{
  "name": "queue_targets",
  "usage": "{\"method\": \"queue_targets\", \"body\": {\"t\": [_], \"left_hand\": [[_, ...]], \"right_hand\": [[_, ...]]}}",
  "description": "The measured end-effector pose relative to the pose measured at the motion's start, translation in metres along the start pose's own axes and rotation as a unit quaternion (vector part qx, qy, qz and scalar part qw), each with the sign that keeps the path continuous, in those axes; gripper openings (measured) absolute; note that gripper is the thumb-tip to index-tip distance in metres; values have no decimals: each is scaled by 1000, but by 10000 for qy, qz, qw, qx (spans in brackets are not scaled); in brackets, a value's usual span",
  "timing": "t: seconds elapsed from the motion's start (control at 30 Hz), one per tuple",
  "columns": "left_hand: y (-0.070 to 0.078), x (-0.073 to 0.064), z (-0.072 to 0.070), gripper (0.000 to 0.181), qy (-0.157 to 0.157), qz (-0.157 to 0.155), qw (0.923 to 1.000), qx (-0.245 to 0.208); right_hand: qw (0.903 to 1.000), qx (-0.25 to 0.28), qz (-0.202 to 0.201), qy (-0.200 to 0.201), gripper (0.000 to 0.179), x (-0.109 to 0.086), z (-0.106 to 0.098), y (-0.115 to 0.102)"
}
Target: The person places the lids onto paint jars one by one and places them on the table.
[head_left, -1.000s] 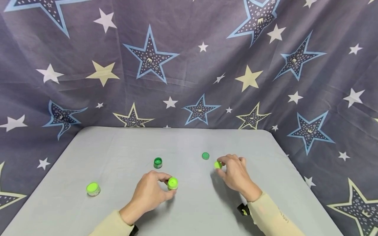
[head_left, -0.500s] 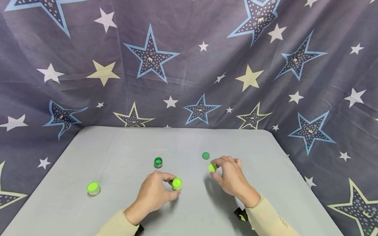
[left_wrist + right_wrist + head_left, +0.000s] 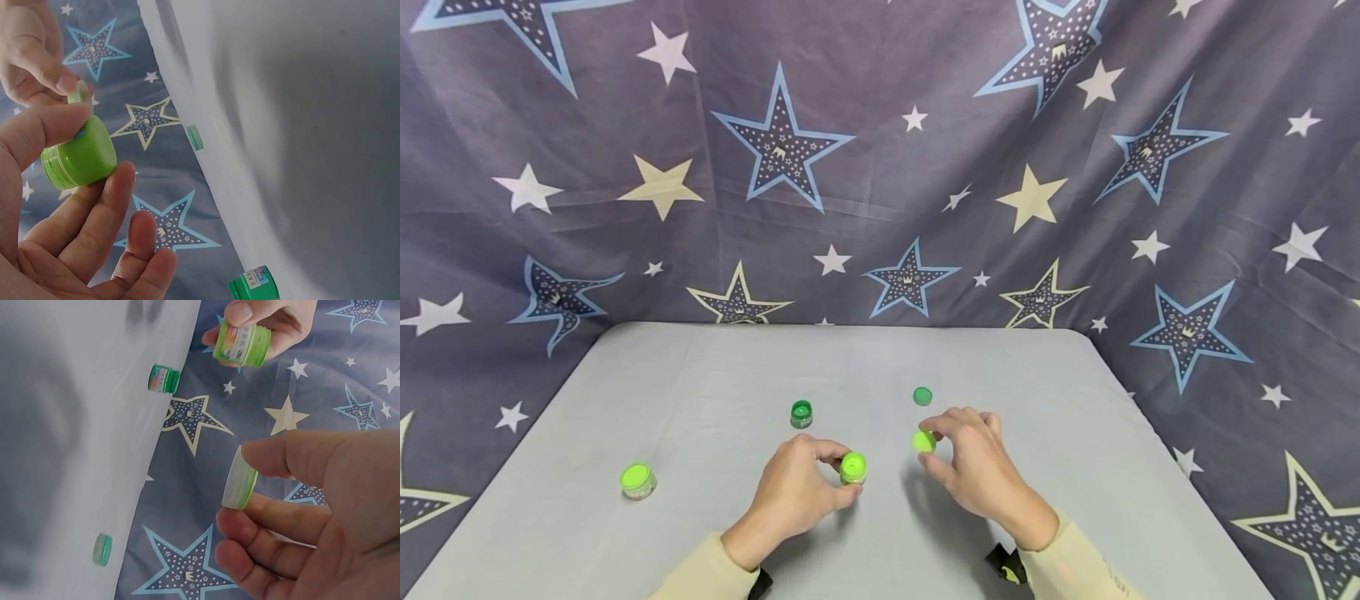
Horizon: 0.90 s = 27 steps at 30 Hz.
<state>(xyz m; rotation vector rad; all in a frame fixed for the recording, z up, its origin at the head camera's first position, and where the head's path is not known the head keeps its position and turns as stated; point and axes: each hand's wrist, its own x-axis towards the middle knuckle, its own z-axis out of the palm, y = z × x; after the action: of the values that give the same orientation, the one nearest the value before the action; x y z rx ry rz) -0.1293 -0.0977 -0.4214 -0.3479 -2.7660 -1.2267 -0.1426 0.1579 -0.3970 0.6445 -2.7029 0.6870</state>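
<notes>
Between the thumb and fingers of my left hand is a small lime-green jar, its uncovered mouth facing up. In the right wrist view the jar shows a printed label and a threaded neck. My right hand pinches a lime-green lid by its edge, above the table and to the right of the jar. The left wrist view has the lid partly behind the left thumb. A dark green jar without its lid stands beyond my left hand, and a dark green lid lies beyond the right one.
Far to the left on the grey-white table stands another lime-green jar with its lid on. A dark curtain printed with stars hangs behind the table and along its sides.
My right hand has carried the lime-green lid left and nearer to me, closer to the jar. The left hand has shifted slightly right with the lime-green jar.
</notes>
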Motion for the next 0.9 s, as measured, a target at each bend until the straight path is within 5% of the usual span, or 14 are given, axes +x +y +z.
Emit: {"method": "queue_targets", "body": {"t": [0.9], "left_hand": [[7, -1, 11, 26, -157, 206, 9996, -69]], "right_hand": [[9982, 326, -494, -86, 28, -4, -3, -30]]}}
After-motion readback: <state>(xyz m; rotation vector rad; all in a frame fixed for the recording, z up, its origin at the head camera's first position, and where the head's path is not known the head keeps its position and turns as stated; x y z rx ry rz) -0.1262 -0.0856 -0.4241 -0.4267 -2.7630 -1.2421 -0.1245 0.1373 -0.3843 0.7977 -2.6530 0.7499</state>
